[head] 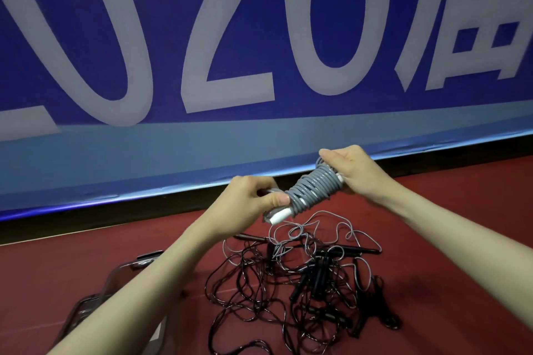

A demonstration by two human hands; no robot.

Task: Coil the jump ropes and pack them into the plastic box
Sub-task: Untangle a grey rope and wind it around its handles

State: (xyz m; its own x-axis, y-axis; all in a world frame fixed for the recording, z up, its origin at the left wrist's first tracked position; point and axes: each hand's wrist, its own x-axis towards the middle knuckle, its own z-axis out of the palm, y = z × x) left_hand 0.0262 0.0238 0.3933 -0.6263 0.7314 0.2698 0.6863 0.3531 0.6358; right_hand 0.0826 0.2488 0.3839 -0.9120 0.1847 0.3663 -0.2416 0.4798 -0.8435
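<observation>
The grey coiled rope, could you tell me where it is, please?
In the head view, right of centre, the grey coiled rope is held between both hands above the tangled ropes.

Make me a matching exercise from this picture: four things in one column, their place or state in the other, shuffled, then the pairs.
1. grey rope
2. black ropes
3. plastic box
4. banner

A. tangled on the red floor
B. standing behind, blue with pale lettering
C. coiled, held in both hands
D. on the floor under the left forearm

Pairs: 1-C, 2-A, 3-D, 4-B
</observation>
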